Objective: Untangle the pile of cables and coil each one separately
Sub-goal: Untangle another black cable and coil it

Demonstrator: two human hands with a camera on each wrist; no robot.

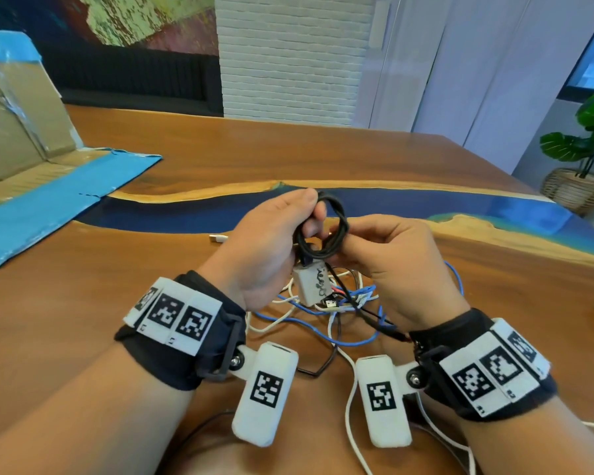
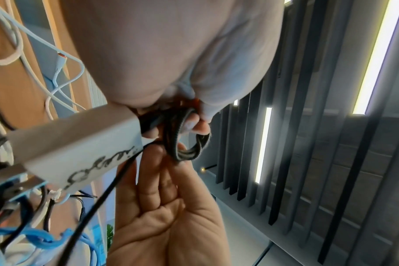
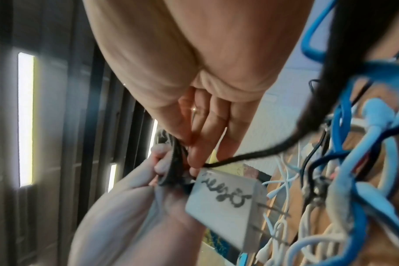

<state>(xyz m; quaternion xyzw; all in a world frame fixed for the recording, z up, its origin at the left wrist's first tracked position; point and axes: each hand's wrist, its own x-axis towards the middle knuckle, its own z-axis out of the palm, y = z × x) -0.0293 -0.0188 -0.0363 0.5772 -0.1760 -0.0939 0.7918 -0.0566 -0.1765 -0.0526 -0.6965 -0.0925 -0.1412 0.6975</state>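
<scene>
A black cable wound into a small coil (image 1: 326, 228) is raised above the table. My left hand (image 1: 282, 231) grips the coil, thumb over its top and fingers through the loop (image 2: 187, 144). My right hand (image 1: 384, 248) pinches the coil's right side and the trailing black strand (image 3: 251, 156). A white plug adapter (image 1: 311, 281) with handwriting (image 2: 80, 154) (image 3: 226, 196) hangs from the coil's lower end. Under both hands lies the tangled pile of blue, white and black cables (image 1: 340, 317).
The wooden table (image 1: 151, 269) has a blue resin strip (image 1: 426, 204) across it. A flattened cardboard box with blue tape (image 1: 31, 159) lies far left. A white connector (image 1: 218, 238) rests left of my hands. White cables (image 1: 350, 423) run toward me. A potted plant (image 1: 583, 159) stands at the right.
</scene>
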